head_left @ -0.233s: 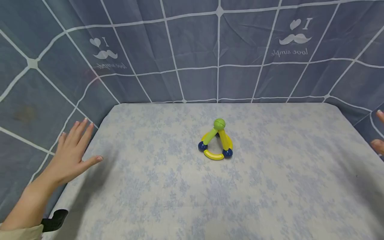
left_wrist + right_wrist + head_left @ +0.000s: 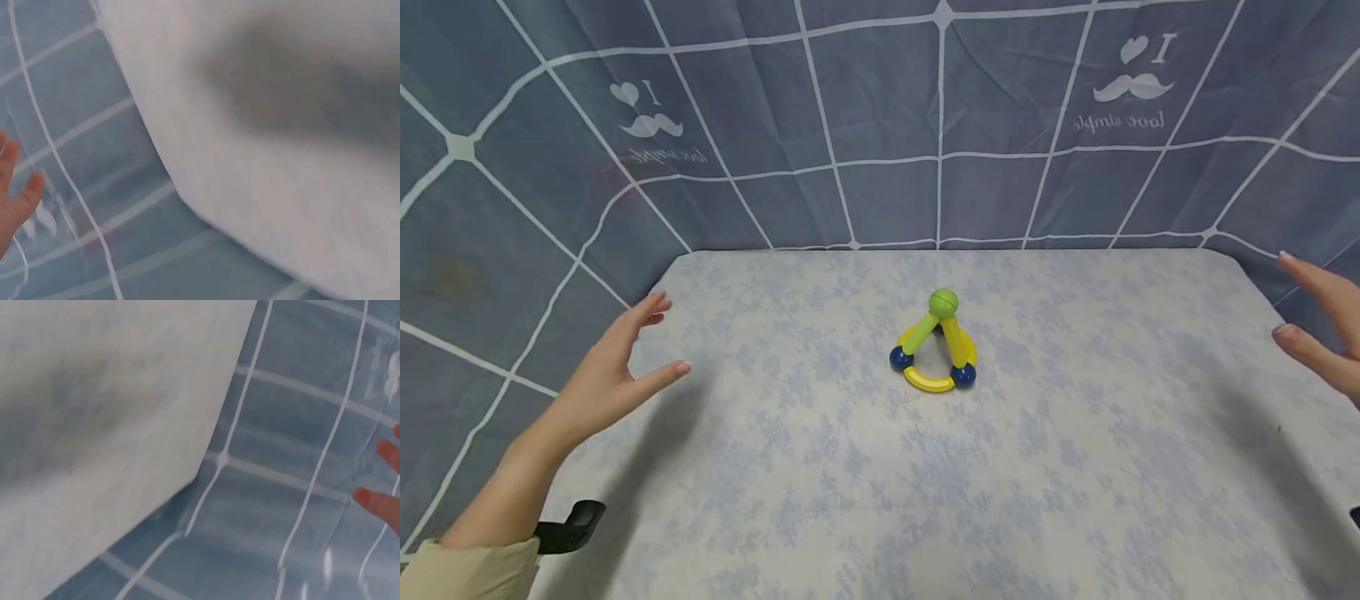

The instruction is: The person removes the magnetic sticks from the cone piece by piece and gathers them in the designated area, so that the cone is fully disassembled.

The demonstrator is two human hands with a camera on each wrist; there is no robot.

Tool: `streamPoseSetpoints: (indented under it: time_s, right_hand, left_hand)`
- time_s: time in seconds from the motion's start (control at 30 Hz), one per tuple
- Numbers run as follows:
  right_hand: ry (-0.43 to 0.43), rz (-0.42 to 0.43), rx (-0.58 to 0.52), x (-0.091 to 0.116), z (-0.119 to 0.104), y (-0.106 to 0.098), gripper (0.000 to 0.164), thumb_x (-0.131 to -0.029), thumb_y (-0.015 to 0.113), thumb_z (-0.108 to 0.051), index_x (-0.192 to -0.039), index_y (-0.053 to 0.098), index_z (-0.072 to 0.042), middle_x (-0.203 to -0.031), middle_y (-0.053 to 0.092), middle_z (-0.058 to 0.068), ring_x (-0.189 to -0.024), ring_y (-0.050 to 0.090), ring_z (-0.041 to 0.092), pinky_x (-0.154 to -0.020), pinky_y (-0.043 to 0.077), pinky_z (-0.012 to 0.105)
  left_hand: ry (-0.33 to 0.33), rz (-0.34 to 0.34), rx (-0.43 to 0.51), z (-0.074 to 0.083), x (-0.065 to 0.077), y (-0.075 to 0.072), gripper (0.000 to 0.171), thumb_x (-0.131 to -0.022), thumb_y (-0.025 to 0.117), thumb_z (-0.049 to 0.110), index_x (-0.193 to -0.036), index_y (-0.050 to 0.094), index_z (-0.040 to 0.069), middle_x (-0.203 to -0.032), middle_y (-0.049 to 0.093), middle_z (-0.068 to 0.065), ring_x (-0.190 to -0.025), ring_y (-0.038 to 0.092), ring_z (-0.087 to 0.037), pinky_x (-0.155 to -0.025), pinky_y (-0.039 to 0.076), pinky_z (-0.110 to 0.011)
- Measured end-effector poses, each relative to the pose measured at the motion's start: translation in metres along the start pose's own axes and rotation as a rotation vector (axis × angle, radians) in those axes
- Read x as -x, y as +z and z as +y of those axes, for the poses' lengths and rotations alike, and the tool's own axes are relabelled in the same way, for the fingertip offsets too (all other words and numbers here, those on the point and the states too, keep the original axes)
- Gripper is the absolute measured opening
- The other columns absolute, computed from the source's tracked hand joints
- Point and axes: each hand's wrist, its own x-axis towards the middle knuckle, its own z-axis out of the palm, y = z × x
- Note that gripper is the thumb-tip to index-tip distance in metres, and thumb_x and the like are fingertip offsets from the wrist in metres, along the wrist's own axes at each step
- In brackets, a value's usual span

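Note:
A small pyramid-shaped toy of rods and balls stands near the middle of the table: a light green ball (image 2: 943,302) on top, green and yellow rods (image 2: 955,342) sloping down to dark blue balls (image 2: 963,376), and curved yellow pieces (image 2: 929,381) joining these at the base. My left hand (image 2: 613,375) hovers over the table's left side, fingers loosely extended and thumb apart, holding nothing. At the right edge of the head view my right hand (image 2: 1330,325) is partly cut off, thumb and a finger spread, nothing between them. Both hands are well apart from the toy.
A pale flowered cloth (image 2: 850,500) covers the table. Blue-grey curtains (image 2: 880,100) with white lines and printed lettering hang behind it and at both sides. A black band (image 2: 571,527) is on the left wrist, below a beige sleeve (image 2: 478,569).
Both hands have moved inward over the table, the right one coming further into view. The left hand's fingers have turned and bent slightly. The toy stays in place on the cloth.

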Motion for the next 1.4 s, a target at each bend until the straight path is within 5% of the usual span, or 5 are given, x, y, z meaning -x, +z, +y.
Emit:
streamPoseSetpoints:
  time_s: [0.13, 0.2, 0.43, 0.87, 1.4]
  right_hand:
    - [-0.048, -0.075, -0.019, -0.023, -0.057, 0.004, 0.064, -0.093, 0.056, -0.013, -0.148, 0.023, -0.006, -0.142, 0.029, 0.031, -0.127, 0.03, 0.04, -0.104, 0.012, 0.063]
    - [-0.065, -0.114, -0.023, -0.033, -0.072, 0.011, 0.067, -0.09, 0.061, -0.012, -0.148, 0.027, -0.01, -0.139, 0.035, 0.027, -0.12, 0.036, 0.034, -0.101, 0.019, 0.064]
    - [-0.283, -0.13, -0.176, -0.064, -0.112, 0.049, 0.065, -0.078, 0.073, -0.001, -0.137, 0.048, -0.013, -0.126, 0.05, -0.009, -0.104, 0.045, -0.005, -0.084, 0.032, 0.008]
    - [-0.361, -0.298, -0.428, -0.103, -0.162, 0.119, 0.044, -0.083, 0.07, -0.007, -0.125, 0.057, -0.006, -0.115, 0.059, 0.007, -0.091, 0.059, 0.016, -0.076, 0.05, 0.023]
    - [-0.357, -0.36, -0.443, -0.123, -0.195, 0.154, 0.039, -0.081, 0.073, -0.009, -0.117, 0.062, -0.002, -0.112, 0.061, 0.01, -0.088, 0.058, 0.02, -0.071, 0.052, 0.037]
  left_hand:
    - [-0.021, -0.017, 0.13, 0.018, -0.025, 0.02, 0.07, -0.081, 0.072, 0.008, -0.142, 0.039, 0.018, -0.136, 0.045, -0.01, -0.119, 0.042, -0.013, -0.09, 0.031, -0.015]
    - [-0.024, -0.045, 0.223, 0.026, -0.039, 0.033, 0.064, -0.083, 0.07, 0.009, -0.14, 0.041, 0.016, -0.136, 0.045, -0.008, -0.119, 0.045, -0.016, -0.092, 0.036, -0.019]
    - [-0.038, -0.147, 0.5, 0.054, -0.077, 0.083, 0.058, -0.086, 0.069, 0.014, -0.138, 0.043, 0.014, -0.136, 0.044, -0.002, -0.12, 0.046, -0.02, -0.096, 0.04, -0.04]
    - [-0.054, -0.227, 0.614, 0.093, -0.107, 0.157, 0.051, -0.084, 0.071, 0.017, -0.131, 0.05, 0.015, -0.129, 0.05, -0.003, -0.115, 0.05, -0.027, -0.093, 0.044, -0.04]
    - [-0.146, -0.187, 0.569, 0.121, -0.132, 0.201, 0.05, -0.083, 0.072, 0.018, -0.129, 0.053, 0.01, -0.121, 0.055, -0.006, -0.101, 0.056, -0.021, -0.082, 0.049, -0.032]
